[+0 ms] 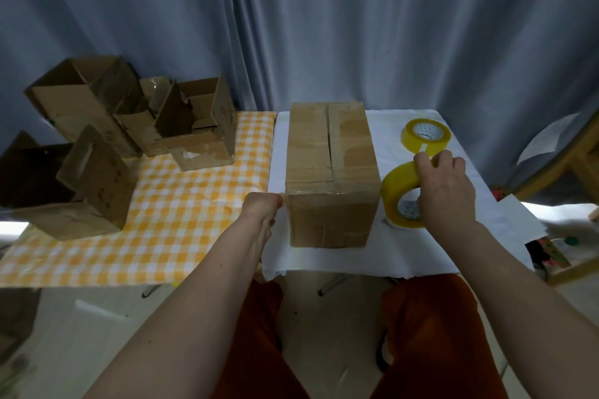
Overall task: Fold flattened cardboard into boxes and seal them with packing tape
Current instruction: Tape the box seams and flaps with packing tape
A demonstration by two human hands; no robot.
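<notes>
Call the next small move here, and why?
Probably lift the near tape roll over to the closed box and start a strip along its top seam. The right hand already grips that roll, standing on edge beside the box; the left hand steadies the box's near left corner; the centre seam looks untaped, though glare makes that uncertain.

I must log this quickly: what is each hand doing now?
Left hand: fingers curled, touching the closed box at its left edge; a grip cannot be told.
Right hand: grips the upright tape roll.
</notes>
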